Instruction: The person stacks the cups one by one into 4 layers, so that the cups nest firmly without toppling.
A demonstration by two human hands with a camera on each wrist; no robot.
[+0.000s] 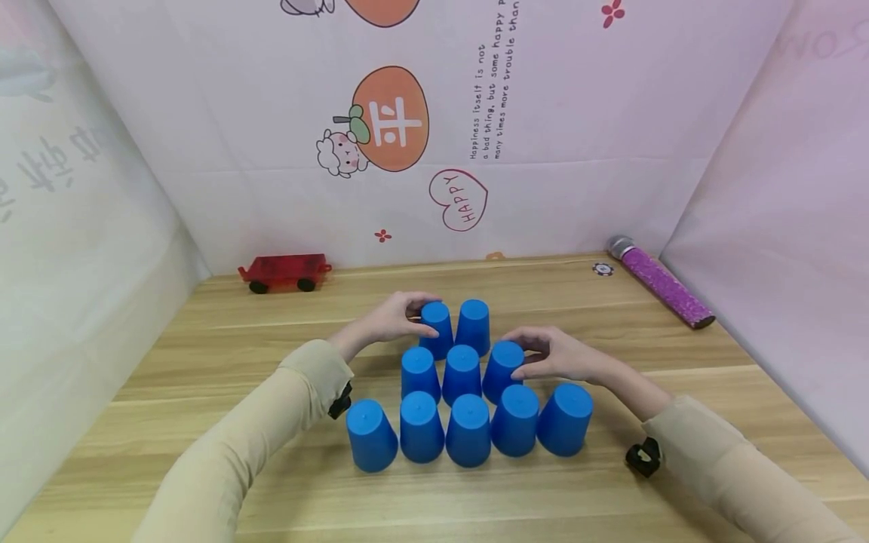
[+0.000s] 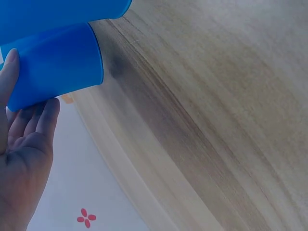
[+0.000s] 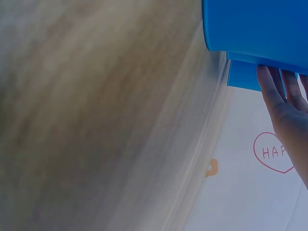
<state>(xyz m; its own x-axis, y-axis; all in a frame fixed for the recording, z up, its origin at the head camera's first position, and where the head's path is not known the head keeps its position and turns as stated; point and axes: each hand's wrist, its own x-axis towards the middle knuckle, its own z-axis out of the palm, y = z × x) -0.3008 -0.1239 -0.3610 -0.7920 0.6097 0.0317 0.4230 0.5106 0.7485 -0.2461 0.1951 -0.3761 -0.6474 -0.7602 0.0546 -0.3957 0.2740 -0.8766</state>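
Note:
Blue cups stand upside down on the wooden table in three rows. Two form the back row, three the middle row, and several the front row. My left hand (image 1: 394, 318) grips the left cup (image 1: 437, 332) of the back row, thumb on the near side and fingers behind it. In the left wrist view the thumb lies on that cup's wall. The other back cup (image 1: 474, 329) stands right beside it. My right hand (image 1: 560, 356) holds the right cup (image 1: 504, 371) of the middle row between thumb and fingers. The front row's middle cup (image 1: 468, 431) stands nearer me.
A red toy wagon (image 1: 288, 271) is at the back left. At the back right lie a purple glittery microphone (image 1: 665, 285) and a small poker chip (image 1: 603, 269). White printed cloth (image 1: 577, 113) rises behind the table (image 1: 380, 513) and along both sides.

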